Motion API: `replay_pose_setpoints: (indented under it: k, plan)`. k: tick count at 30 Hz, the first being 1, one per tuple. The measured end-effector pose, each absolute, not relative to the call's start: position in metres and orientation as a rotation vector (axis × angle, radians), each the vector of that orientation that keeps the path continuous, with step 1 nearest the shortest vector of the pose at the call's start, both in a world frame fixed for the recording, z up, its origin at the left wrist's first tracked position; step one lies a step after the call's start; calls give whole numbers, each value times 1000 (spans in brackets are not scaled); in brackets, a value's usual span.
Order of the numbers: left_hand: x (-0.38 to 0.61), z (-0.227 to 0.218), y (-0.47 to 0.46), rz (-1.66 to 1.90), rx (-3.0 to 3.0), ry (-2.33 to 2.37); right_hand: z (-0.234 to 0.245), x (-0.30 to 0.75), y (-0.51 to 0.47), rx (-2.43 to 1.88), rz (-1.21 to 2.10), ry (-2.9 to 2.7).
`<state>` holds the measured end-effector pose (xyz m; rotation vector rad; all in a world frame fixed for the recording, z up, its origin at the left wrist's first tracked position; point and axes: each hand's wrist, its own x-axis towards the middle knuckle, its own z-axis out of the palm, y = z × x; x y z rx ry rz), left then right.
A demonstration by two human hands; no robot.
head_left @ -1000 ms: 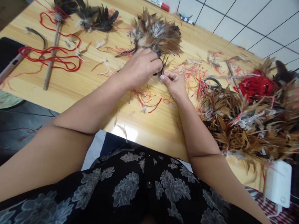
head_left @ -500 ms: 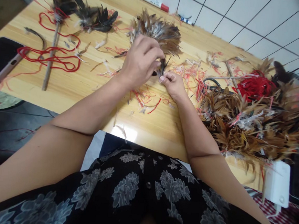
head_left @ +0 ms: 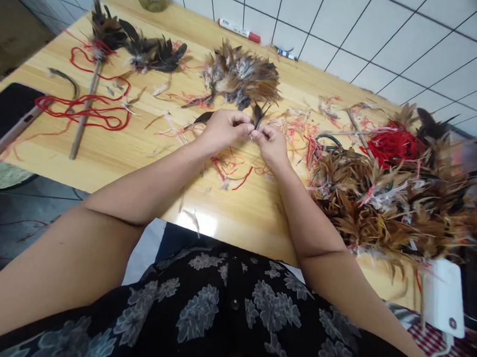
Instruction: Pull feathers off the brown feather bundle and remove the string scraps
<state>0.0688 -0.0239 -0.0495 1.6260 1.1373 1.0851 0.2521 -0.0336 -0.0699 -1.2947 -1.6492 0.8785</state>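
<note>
Right hand: my right hand (head_left: 270, 147) is closed narrow, with thumb and finger pinching the small dark feathers (head_left: 259, 114) near their stem ends.
Left hand: my left hand (head_left: 228, 129) has also its fingertips close together, right beside the right ones. It seems to hold the dark feather (head_left: 203, 118), which sticks out behind it; its stem is hidden by my fingers.
Small dark feathers: they stand up between my two hands, above the middle of the table (head_left: 244, 212), with the tips pointing away from me.
Pinch: in my judgement, I should press firmly only at the stems, so that the soft upper parts are not crushed or bent.
Stem ends: it is better to make them level with each other; uneven ends could slip out of the pinch.
Thread scraps: the red thread scraps (head_left: 231, 167) lie near, on my side of the hands. I must take care that no loose end is caught between my fingers.
Feather bundle: the brown and grey bundle (head_left: 242, 71) lies just beyond the hands, so I should not drag my knuckles across it.
Feather heap: the big brown heap (head_left: 369, 202) is beside my right forearm; small wrist movements would disturb it less.
</note>
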Motion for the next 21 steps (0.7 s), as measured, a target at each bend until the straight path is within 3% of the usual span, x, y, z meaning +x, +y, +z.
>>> replay_pose_setpoints:
  k: [21]
  plan:
    - [71, -53, -21, 1101, 1714, 1165, -79, 245, -39, -1515, 592, -1855]
